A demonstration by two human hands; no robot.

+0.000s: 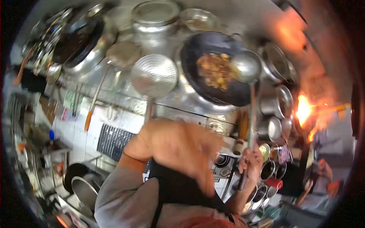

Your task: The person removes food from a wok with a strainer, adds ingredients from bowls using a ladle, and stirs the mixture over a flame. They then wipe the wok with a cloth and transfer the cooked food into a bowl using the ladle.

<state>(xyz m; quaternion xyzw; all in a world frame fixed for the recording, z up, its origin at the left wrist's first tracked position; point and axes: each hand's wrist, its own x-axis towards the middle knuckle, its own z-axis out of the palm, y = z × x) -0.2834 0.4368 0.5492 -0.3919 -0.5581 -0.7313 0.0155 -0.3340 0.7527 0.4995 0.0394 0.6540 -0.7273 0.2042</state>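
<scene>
My right hand (251,163) is closed around the long handle of a ladle (246,66). The ladle's round metal bowl rests at the right side of a dark wok (194,81). Browned, chunky food (216,70) lies in the wok beside the ladle bowl. My left hand (182,150) is raised close to the camera in front of my body and smeared by motion, so its fingers are unclear. Just beyond it is a perforated skimmer (154,76), whose handle runs down behind the hand; I cannot tell whether they touch.
Flames (303,110) burn at the right, near another person's arm. A large lidded pot (156,17) stands behind the skimmer. Another dark wok (78,41) sits at the far left. Several small containers (268,169) stand right of my right hand. A black slotted mat (113,141) lies at lower left.
</scene>
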